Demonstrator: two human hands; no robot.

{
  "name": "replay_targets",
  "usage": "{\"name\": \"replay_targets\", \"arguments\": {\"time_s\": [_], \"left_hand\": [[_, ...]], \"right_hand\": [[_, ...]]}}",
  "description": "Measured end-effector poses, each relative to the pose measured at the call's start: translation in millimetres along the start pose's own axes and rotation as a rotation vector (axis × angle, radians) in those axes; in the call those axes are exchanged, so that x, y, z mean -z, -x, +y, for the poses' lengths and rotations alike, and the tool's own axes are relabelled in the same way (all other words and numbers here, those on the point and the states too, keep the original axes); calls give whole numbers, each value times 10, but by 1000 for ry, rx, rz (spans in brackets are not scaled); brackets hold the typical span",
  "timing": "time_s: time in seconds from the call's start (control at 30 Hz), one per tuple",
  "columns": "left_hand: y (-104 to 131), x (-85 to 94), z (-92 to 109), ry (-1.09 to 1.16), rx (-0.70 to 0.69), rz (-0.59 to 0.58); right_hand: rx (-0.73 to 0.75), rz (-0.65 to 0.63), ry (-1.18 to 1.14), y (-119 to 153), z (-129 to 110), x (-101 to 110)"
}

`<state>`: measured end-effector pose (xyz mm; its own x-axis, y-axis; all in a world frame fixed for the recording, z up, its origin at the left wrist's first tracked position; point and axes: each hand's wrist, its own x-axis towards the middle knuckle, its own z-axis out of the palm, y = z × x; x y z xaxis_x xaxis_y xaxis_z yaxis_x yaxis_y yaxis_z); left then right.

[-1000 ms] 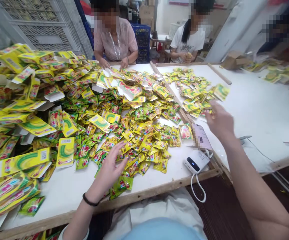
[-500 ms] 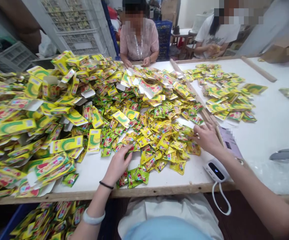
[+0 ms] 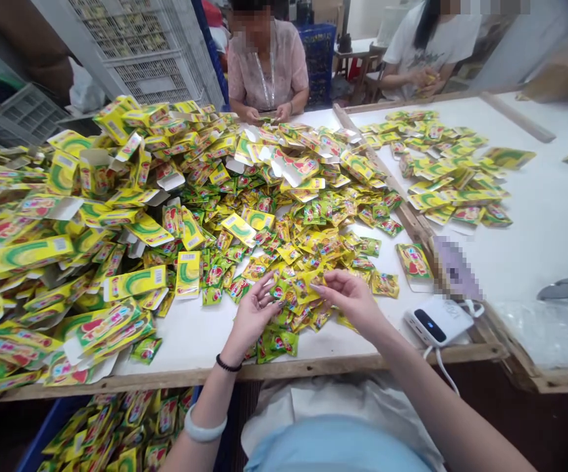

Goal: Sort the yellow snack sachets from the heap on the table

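My left hand (image 3: 258,313) is over the near part of the sachet pile, its fingers curled around a green sachet (image 3: 280,288). Close to its right, my right hand (image 3: 350,298) pinches a yellow sachet (image 3: 308,286) between thumb and fingers. Loose yellow sachets (image 3: 325,244) lie behind and below both hands, and green sachets (image 3: 284,342) rest near the table edge. Left of my hands, a flat yellow box (image 3: 188,274) lies beside a large heap of yellow boxes (image 3: 62,246).
A white power bank (image 3: 434,321) with a cord and a box (image 3: 414,263) lie at right, by a wooden divider (image 3: 411,219). Across the table, a person (image 3: 268,72) handles packets; another person (image 3: 428,59) is at back right. A filled blue crate (image 3: 50,429) stands below the edge.
My right hand has moved left from the divider to beside my left hand, which has shifted slightly right. Sachets are now between my fingers. A box now shows near the divider.
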<state>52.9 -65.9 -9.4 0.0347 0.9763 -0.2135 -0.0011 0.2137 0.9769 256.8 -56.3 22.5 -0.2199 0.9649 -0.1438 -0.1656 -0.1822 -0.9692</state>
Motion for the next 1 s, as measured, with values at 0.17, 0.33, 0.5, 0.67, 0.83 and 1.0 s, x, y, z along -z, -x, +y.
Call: {"name": "replay_targets", "arguments": {"time_s": [0.17,0.33,0.5,0.67,0.83,1.0], "left_hand": [[58,14,77,123,41,-153],[36,-28,140,185,-36,-228],[61,-188,127,7,-162,-193],[53,-31,163,-497,-477,61],[-208,901,161,-1172,-304,728],[-339,1317,199,-1298,-185,737]], "right_hand": [[226,-59,426,-131,75,36],[199,-47,442,-201,170,-2],[152,-156,418,-198,98,12],[278,-203,709,-233,-29,125],[203,141,580,-271,-6,295],[45,41,176,-188,-48,172]]}}
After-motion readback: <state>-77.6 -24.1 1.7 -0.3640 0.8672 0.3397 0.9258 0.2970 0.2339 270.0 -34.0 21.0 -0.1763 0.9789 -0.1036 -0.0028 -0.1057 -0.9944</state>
